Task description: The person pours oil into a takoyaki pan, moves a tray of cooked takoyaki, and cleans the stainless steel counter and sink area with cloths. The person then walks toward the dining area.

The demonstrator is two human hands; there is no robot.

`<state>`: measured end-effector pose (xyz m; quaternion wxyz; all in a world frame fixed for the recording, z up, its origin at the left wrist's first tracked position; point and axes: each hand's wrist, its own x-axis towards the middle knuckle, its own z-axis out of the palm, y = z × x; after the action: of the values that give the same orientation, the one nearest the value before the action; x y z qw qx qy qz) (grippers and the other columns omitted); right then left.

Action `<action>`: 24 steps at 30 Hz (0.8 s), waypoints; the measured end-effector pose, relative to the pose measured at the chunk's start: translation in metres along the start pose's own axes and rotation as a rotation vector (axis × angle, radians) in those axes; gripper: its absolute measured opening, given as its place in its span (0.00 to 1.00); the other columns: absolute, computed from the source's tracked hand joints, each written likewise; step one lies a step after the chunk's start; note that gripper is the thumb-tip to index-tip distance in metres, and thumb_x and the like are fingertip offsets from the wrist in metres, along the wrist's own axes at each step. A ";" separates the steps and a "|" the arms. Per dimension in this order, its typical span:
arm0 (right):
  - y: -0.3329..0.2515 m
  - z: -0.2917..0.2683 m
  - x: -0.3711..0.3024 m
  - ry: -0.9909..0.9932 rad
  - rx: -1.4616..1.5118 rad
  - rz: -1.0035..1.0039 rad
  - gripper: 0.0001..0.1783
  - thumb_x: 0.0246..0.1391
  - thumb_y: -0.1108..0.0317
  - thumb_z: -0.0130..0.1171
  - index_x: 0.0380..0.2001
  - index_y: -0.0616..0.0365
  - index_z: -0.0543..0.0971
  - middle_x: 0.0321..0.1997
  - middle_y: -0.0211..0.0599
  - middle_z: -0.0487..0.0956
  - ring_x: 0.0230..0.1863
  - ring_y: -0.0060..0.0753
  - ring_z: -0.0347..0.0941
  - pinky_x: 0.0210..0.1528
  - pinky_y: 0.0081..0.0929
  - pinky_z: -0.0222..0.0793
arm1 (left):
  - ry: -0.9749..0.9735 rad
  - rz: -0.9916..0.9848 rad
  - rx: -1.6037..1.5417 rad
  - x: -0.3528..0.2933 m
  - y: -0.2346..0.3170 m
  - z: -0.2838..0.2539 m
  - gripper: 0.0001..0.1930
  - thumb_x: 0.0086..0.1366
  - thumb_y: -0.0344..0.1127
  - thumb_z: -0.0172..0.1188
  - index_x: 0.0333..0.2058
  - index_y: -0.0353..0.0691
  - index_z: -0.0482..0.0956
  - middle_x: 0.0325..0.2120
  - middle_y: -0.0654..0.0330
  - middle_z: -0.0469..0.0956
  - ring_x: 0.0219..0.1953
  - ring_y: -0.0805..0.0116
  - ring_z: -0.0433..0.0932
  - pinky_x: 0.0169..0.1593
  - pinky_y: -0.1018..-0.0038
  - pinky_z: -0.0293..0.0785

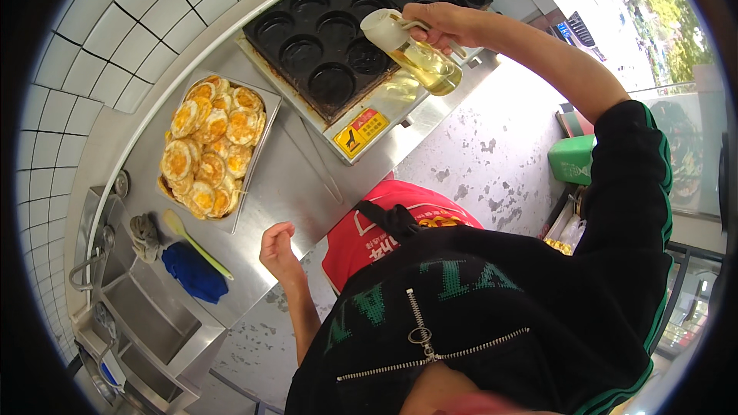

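Observation:
My right hand (442, 24) is closed around the handle of a clear oil jug (432, 69) with a white top. The jug is tilted, its top toward the griddle, and yellow oil lies in its lower part. Beneath its top is a black griddle (330, 81) with rows of round wells, in a steel housing. Whether oil is flowing out cannot be made out. My left hand (278, 250) hovers by the counter's front edge, fingers curled in, with nothing seen in it. A metal tray (257, 138) piled with fried eggs (207, 154) stands on the counter left of the griddle.
Thin metal tongs (315, 157) lie between tray and griddle. A green-handled spatula (204, 250), a blue cloth (194, 273) and a grey cloth (144, 237) rest beside the steel sink (146, 303). A tiled wall (115, 23) rises behind; a green bin (571, 159) stands at right.

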<state>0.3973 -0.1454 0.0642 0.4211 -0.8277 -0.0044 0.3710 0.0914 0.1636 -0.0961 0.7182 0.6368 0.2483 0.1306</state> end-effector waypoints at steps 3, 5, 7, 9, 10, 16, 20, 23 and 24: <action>0.006 -0.001 0.001 -0.002 0.023 -0.006 0.25 0.53 0.49 0.38 0.11 0.54 0.65 0.07 0.25 0.59 0.06 0.17 0.52 0.10 0.16 0.54 | 0.009 0.012 0.003 0.000 -0.002 -0.002 0.06 0.58 0.22 0.49 0.29 0.33 0.76 0.26 0.61 0.75 0.29 0.75 0.73 0.38 0.80 0.70; 0.009 0.000 0.001 -0.026 0.077 0.004 0.23 0.52 0.52 0.38 0.11 0.54 0.65 0.08 0.25 0.59 0.06 0.17 0.52 0.10 0.16 0.53 | 0.013 0.013 0.004 -0.001 -0.003 -0.004 0.05 0.58 0.23 0.49 0.29 0.33 0.76 0.25 0.62 0.75 0.28 0.75 0.73 0.38 0.80 0.70; 0.011 0.000 -0.001 -0.048 0.020 0.010 0.23 0.52 0.52 0.39 0.11 0.54 0.65 0.08 0.25 0.59 0.06 0.16 0.51 0.09 0.16 0.53 | 0.010 -0.002 0.012 -0.001 -0.003 -0.005 0.05 0.58 0.23 0.49 0.29 0.34 0.76 0.25 0.62 0.75 0.28 0.75 0.73 0.38 0.80 0.70; 0.012 0.000 -0.003 -0.052 0.009 0.001 0.22 0.52 0.53 0.38 0.11 0.54 0.65 0.08 0.24 0.58 0.06 0.16 0.51 0.09 0.16 0.52 | 0.005 -0.007 -0.009 -0.002 -0.002 -0.006 0.06 0.58 0.22 0.49 0.30 0.33 0.76 0.26 0.61 0.75 0.29 0.75 0.73 0.39 0.80 0.70; 0.013 -0.001 -0.004 -0.060 0.025 0.000 0.22 0.52 0.53 0.38 0.11 0.54 0.65 0.08 0.24 0.58 0.06 0.15 0.51 0.09 0.15 0.52 | 0.013 -0.023 -0.005 -0.002 -0.002 -0.006 0.06 0.58 0.21 0.49 0.30 0.32 0.76 0.26 0.61 0.75 0.30 0.75 0.73 0.40 0.80 0.70; 0.013 -0.006 -0.010 -0.143 -0.018 0.002 0.21 0.56 0.53 0.37 0.18 0.55 0.66 0.11 0.24 0.59 0.09 0.16 0.53 0.12 0.15 0.56 | -0.015 -0.005 -0.013 0.001 0.002 -0.002 0.06 0.58 0.21 0.49 0.30 0.32 0.76 0.26 0.61 0.75 0.30 0.75 0.73 0.40 0.79 0.70; 0.012 -0.009 -0.011 -0.165 0.006 0.037 0.22 0.56 0.51 0.38 0.18 0.56 0.66 0.11 0.23 0.59 0.10 0.17 0.54 0.14 0.15 0.57 | -0.022 -0.004 -0.005 0.003 0.004 -0.002 0.06 0.58 0.21 0.49 0.30 0.32 0.76 0.26 0.61 0.75 0.30 0.75 0.73 0.40 0.79 0.70; 0.011 -0.008 -0.010 -0.177 0.032 0.133 0.21 0.57 0.53 0.36 0.19 0.56 0.66 0.12 0.24 0.60 0.10 0.17 0.53 0.14 0.16 0.55 | -0.024 -0.002 0.007 0.003 0.004 -0.003 0.06 0.58 0.21 0.49 0.30 0.33 0.75 0.26 0.61 0.75 0.30 0.75 0.73 0.40 0.79 0.70; 0.012 -0.007 -0.009 -0.158 0.023 0.108 0.22 0.57 0.52 0.36 0.18 0.55 0.66 0.12 0.24 0.60 0.10 0.17 0.53 0.14 0.16 0.56 | -0.020 -0.003 0.003 0.003 0.004 -0.004 0.06 0.58 0.21 0.49 0.30 0.33 0.75 0.26 0.61 0.75 0.30 0.75 0.73 0.40 0.79 0.70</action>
<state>0.3915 -0.1604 0.0639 0.4083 -0.7898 0.0113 0.4576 0.0927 0.1692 -0.0928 0.7198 0.6389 0.2422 0.1225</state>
